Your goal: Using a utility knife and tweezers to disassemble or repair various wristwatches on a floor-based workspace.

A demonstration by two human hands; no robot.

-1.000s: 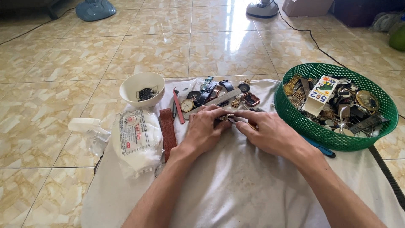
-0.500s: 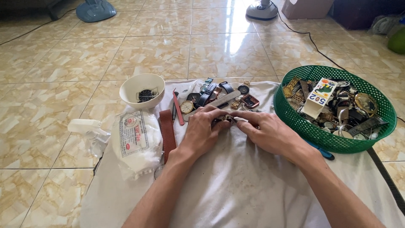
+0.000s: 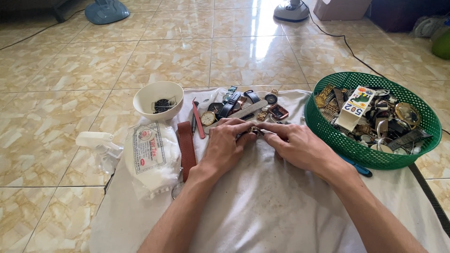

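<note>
A: Tiled floor, white cloth. What changed vs a sec ago?

B: Barely anything. Left hand & right hand stayed pinched on small watch part, mid-cloth, beside green basket.

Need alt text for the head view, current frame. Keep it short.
Two bare hands, left hand and right hand, meet over a small metal watch part on a white cloth spread on a tiled floor. Loose watches, a white bowl and a brown strap lie around them, with a green basket of watch parts at right.
</note>
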